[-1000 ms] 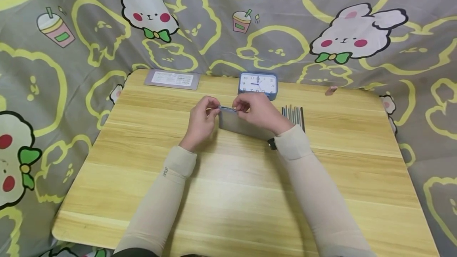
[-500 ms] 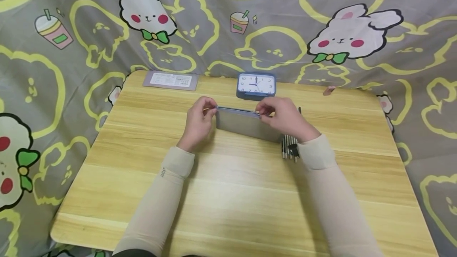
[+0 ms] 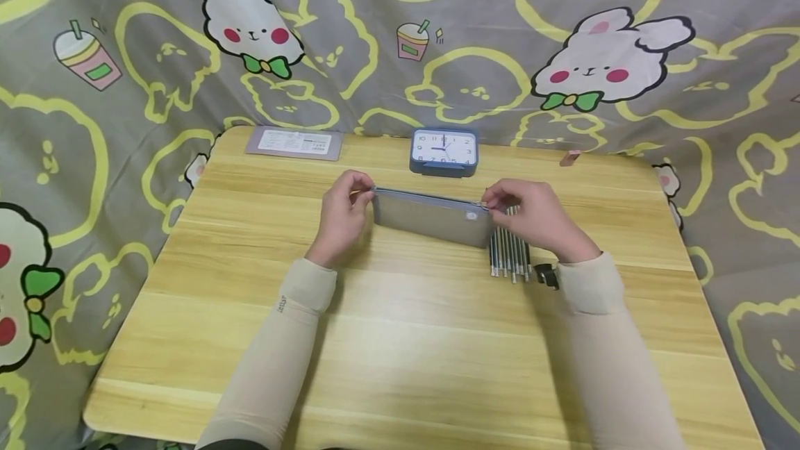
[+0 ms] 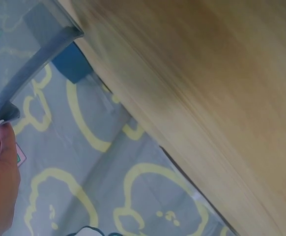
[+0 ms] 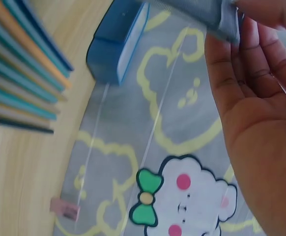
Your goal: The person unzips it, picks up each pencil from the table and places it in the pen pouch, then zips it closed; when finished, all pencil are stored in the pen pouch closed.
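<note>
A flat grey see-through zip pouch (image 3: 431, 221) with a blue zip edge stands upright over the table in the head view. My left hand (image 3: 344, 217) pinches the left end of its top edge; the left wrist view shows this hand (image 4: 3, 182) at the strip's end. At the other end, my right hand (image 3: 537, 210) pinches the zip edge by the pull, with thumb and fingertips on the pouch corner (image 5: 226, 22) in the right wrist view. Several striped pencils (image 3: 509, 252) lie side by side under the right hand, their far ends partly hidden by it.
Behind the pouch stands a blue alarm clock (image 3: 444, 151). A flat mauve box with a white label (image 3: 294, 142) lies at the back left. A small pinkish block (image 3: 569, 157) sits near the back edge. Beside the pencils is a small black object (image 3: 546, 275). A patterned curtain hangs around the table.
My right hand has slid rightward along the pouch's zip edge, from near the left hand to the far right end. The left hand keeps its pinch. More of the pouch and pencils shows.
</note>
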The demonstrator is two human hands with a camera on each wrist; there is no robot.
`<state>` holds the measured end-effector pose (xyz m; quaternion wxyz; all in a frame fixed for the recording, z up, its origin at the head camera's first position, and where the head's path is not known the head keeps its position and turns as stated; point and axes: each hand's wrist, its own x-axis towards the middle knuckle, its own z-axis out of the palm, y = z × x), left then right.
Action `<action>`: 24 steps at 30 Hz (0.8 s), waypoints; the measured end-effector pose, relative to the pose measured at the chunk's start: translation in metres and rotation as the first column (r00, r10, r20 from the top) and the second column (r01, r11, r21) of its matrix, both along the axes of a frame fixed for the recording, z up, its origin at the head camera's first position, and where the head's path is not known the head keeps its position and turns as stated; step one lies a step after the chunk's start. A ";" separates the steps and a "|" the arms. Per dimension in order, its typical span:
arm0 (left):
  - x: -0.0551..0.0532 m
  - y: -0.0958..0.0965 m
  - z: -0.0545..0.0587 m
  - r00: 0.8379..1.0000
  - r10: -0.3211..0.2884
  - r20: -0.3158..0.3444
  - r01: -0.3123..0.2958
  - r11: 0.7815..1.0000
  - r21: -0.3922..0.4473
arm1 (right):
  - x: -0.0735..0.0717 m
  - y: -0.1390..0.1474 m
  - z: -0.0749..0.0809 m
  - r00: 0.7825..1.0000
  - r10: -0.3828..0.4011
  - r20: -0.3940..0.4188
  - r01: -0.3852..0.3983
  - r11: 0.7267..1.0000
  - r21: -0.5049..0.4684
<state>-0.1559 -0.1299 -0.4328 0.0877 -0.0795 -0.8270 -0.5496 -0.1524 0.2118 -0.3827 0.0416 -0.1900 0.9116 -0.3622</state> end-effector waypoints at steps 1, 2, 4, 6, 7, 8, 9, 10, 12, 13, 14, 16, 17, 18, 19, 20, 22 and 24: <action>0.000 0.000 0.000 1.000 0.002 0.001 -0.002 1.000 -0.002 | 0.002 0.004 0.000 1.000 -0.010 0.004 0.010 1.000 0.000; 0.000 -0.001 0.000 1.000 0.005 0.003 -0.005 1.000 -0.004 | 0.003 0.008 0.001 1.000 -0.018 0.003 0.018 1.000 0.000; 0.000 -0.001 0.001 1.000 0.008 0.005 -0.008 1.000 -0.008 | 0.006 0.015 0.000 0.999 -0.039 0.002 0.039 0.999 -0.002; 0.000 -0.002 0.001 1.000 0.010 0.005 -0.010 1.000 -0.010 | 0.009 0.022 0.000 0.998 -0.059 -0.006 0.059 0.998 -0.005; 0.000 -0.002 0.001 1.000 0.010 0.003 -0.010 1.000 -0.011 | 0.010 0.025 -0.001 0.998 -0.065 -0.012 0.065 0.998 -0.004; 0.000 -0.002 0.002 1.000 0.009 -0.001 -0.009 1.000 -0.013 | 0.011 0.028 -0.002 0.997 -0.072 -0.017 0.071 0.997 -0.005; 0.000 -0.002 0.001 1.000 0.008 -0.003 -0.008 1.000 -0.015 | 0.012 0.030 -0.003 0.997 -0.076 -0.020 0.076 0.997 -0.006; 0.000 -0.002 0.002 1.000 0.006 -0.007 -0.006 1.000 -0.017 | 0.012 0.032 -0.003 0.997 -0.079 -0.021 0.079 0.997 -0.010; -0.001 -0.001 0.001 1.000 0.003 -0.014 -0.003 1.000 -0.023 | 0.014 0.035 -0.005 0.996 -0.082 -0.021 0.082 0.997 -0.016; -0.001 -0.001 0.001 1.000 0.001 -0.017 -0.001 1.000 -0.023 | 0.014 0.036 -0.005 0.996 -0.084 -0.019 0.083 0.996 -0.017; -0.001 -0.001 0.001 1.000 -0.001 -0.021 0.001 1.000 -0.025 | 0.015 0.037 -0.006 0.996 -0.088 -0.016 0.088 0.996 -0.023; -0.001 0.000 0.000 1.000 -0.003 -0.029 0.002 1.000 -0.029 | 0.017 0.038 -0.006 0.995 -0.096 -0.014 0.095 0.995 -0.033; -0.001 0.000 0.000 1.000 -0.002 -0.031 0.001 1.000 -0.030 | 0.018 0.038 -0.006 0.995 -0.101 -0.013 0.101 0.994 -0.038; -0.002 -0.001 -0.001 0.999 -0.001 -0.033 0.000 1.000 -0.032 | 0.019 0.039 -0.006 0.994 -0.106 -0.014 0.106 0.993 -0.044; -0.001 -0.001 -0.001 0.999 -0.002 -0.034 0.001 0.999 -0.034 | 0.019 0.040 -0.007 0.994 -0.110 -0.015 0.109 0.993 -0.050; -0.002 -0.001 -0.002 0.999 -0.004 -0.036 0.003 0.999 -0.036 | 0.020 0.040 -0.007 0.993 -0.113 -0.018 0.112 0.992 -0.055; -0.002 -0.001 -0.003 0.999 -0.008 -0.041 0.007 0.999 -0.036 | 0.022 0.042 -0.009 0.993 -0.120 -0.025 0.118 0.991 -0.065; -0.002 -0.001 -0.003 0.999 -0.017 -0.043 0.015 0.999 -0.031 | 0.023 0.043 -0.010 0.992 -0.123 -0.025 0.120 0.989 -0.083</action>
